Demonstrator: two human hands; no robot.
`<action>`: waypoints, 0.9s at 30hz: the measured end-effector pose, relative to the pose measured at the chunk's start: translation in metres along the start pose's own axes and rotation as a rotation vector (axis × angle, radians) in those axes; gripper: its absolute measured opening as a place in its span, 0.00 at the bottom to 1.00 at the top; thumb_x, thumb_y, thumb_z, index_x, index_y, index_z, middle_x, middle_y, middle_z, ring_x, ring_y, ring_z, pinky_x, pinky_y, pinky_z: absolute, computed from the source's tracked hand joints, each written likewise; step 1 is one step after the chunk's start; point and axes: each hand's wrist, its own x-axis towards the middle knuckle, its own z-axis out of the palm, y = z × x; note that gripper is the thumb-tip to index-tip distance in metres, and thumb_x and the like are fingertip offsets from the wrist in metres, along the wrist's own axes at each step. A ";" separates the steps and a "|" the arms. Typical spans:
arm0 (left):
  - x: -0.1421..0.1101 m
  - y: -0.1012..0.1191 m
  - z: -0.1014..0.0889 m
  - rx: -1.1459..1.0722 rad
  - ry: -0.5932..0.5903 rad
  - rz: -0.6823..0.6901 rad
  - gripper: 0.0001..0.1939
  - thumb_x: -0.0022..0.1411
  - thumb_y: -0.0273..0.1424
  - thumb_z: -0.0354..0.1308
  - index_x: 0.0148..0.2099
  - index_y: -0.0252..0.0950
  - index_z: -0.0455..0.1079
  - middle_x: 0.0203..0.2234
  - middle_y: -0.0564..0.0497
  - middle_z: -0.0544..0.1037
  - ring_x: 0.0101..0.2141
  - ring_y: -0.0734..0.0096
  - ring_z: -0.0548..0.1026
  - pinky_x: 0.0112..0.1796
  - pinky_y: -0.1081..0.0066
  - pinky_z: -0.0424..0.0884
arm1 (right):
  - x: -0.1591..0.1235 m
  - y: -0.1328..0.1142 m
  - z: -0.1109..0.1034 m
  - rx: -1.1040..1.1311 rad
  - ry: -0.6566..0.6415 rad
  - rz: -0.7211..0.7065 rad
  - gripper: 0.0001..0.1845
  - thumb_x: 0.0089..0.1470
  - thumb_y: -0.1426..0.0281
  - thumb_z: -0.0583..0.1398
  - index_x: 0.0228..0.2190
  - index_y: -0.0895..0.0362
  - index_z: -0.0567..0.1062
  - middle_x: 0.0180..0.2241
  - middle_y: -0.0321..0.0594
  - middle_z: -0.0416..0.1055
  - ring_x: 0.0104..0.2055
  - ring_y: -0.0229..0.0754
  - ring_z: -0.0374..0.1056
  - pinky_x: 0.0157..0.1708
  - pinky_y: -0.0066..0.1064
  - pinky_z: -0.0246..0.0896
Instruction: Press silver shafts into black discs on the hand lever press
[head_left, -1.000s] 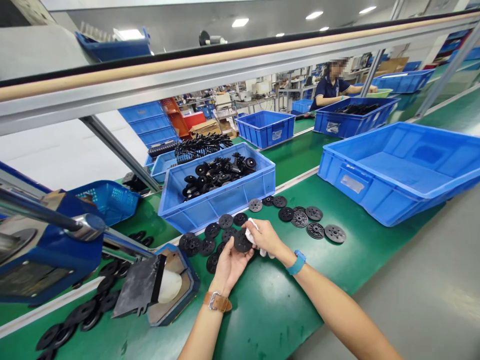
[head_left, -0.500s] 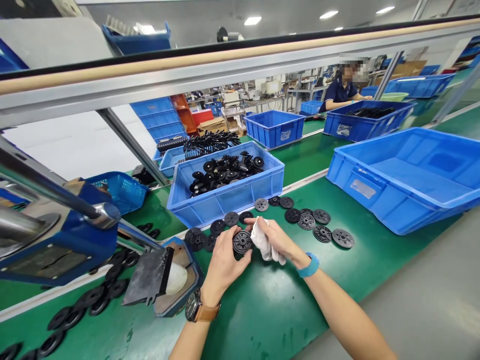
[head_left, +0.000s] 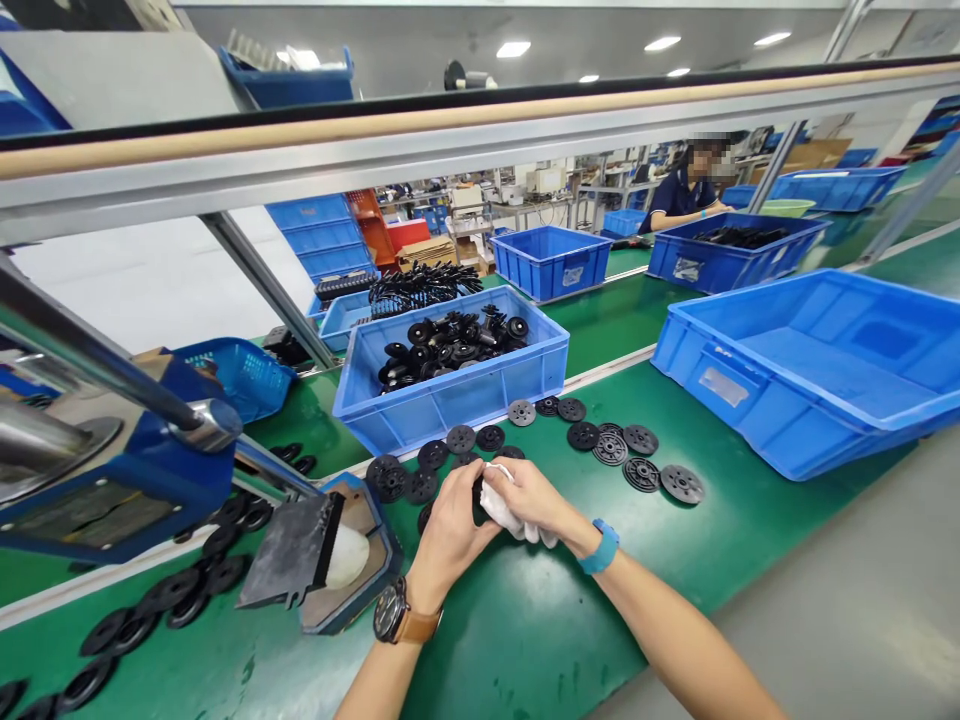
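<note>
My left hand (head_left: 453, 520) is closed round a black ribbed disc (head_left: 478, 497), held just above the green bench. Only a dark strip of that disc shows between the hands. My right hand (head_left: 531, 496) grips a white cloth (head_left: 504, 505) and presses it onto the disc's face. Behind my hands lie several loose black discs (head_left: 490, 438), some flat and some ribbed. More of them, such as a ribbed disc (head_left: 642, 474) and a plain disc (head_left: 682, 484), lie to the right of my right hand.
A blue bin of black parts (head_left: 450, 395) stands behind the discs. At right is a large blue bin (head_left: 750, 425). A bench press (head_left: 112, 500) stands at left, near several black rings (head_left: 135, 630). A person (head_left: 681, 195) sits across the bench.
My right hand has brought the white cloth left and over the disc, which was uncovered before. Both hands are now closer together. The view has shifted slightly.
</note>
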 end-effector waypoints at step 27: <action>0.012 -0.021 0.003 0.108 0.011 0.156 0.37 0.64 0.39 0.64 0.70 0.35 0.55 0.54 0.34 0.76 0.54 0.44 0.77 0.52 0.50 0.76 | 0.003 -0.014 -0.009 -0.151 0.063 0.025 0.19 0.67 0.64 0.56 0.24 0.56 0.69 0.23 0.31 0.68 0.27 0.34 0.64 0.27 0.24 0.53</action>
